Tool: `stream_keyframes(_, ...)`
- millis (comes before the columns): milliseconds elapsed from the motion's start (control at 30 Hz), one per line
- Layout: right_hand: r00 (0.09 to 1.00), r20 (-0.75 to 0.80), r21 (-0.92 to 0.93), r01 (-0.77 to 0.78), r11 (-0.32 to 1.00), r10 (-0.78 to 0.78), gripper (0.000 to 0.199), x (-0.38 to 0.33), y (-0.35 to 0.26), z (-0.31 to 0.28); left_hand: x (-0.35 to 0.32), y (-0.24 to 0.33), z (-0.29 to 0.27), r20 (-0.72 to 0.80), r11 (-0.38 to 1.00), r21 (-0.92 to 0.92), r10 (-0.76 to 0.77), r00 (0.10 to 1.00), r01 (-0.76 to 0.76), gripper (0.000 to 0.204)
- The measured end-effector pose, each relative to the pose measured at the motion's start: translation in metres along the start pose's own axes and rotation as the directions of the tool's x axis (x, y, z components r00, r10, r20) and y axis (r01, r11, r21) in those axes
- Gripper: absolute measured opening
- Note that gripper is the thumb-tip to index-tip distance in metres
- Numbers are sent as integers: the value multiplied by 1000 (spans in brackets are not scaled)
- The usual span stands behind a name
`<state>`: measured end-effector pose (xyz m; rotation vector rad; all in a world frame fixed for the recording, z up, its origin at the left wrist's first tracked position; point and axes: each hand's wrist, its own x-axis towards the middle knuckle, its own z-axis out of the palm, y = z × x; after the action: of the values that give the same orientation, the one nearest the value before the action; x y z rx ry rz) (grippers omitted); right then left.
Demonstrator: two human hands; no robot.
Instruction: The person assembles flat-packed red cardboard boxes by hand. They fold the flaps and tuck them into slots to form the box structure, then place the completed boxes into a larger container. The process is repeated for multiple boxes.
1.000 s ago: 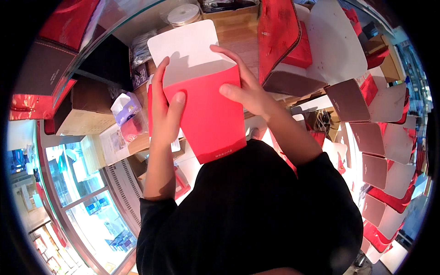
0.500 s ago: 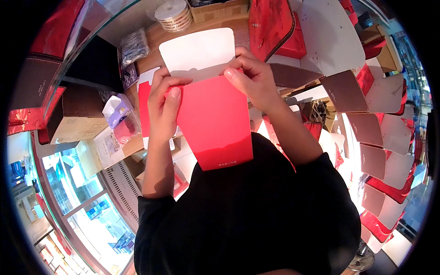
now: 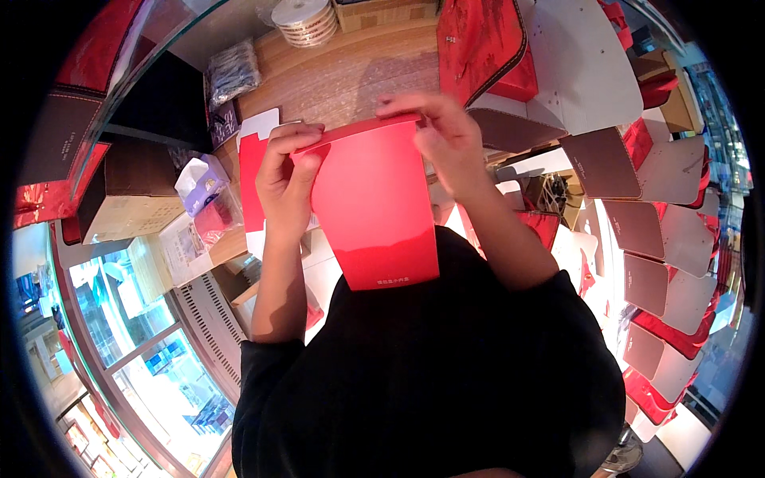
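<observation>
A red paper box [image 3: 378, 211] stands in front of my body, its wide face toward me and its narrower end low against my black shirt. Its lid flap [image 3: 362, 129] is folded over at the top, showing a red edge. My left hand [image 3: 285, 171] grips the upper left corner, thumb on the front and fingers over the top. At the upper right corner, my right hand [image 3: 450, 147] has its fingers along the flap and its thumb by the side edge. Next to my left hand, a red and white carton [image 3: 251, 179] lies on the table.
The wooden table [image 3: 343, 72] holds spools of ribbon [image 3: 304, 20], a plastic-wrapped bundle [image 3: 233, 73] and a purple tissue pack [image 3: 201, 185]. A brown carton [image 3: 131, 195] stands left. Red bags [image 3: 486, 48] and a row of open brown-and-white boxes [image 3: 637, 227] line the right.
The box's raised white-inside flap has been folded down over the top. My right hand has shifted along the top edge; my left hand keeps its corner.
</observation>
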<state>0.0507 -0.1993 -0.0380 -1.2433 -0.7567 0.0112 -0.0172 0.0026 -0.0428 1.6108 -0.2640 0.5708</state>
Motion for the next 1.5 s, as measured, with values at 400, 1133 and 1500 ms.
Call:
stream_keyframes(400,930,-41,15,-366,930,366,29,7,-10,11,6,25,5,92,874,-103,-467,880,475,32)
stream_keyframes(1133,820,414,-362,-249,898,394,36,38,-49,-13,30,47,8,191,981,129,-166,967,143,47)
stream_keyframes(1500,796,428,-375,-276,885,429,49,39,-49,-30,7,47,-4,209,874,316,-444,871,370,55)
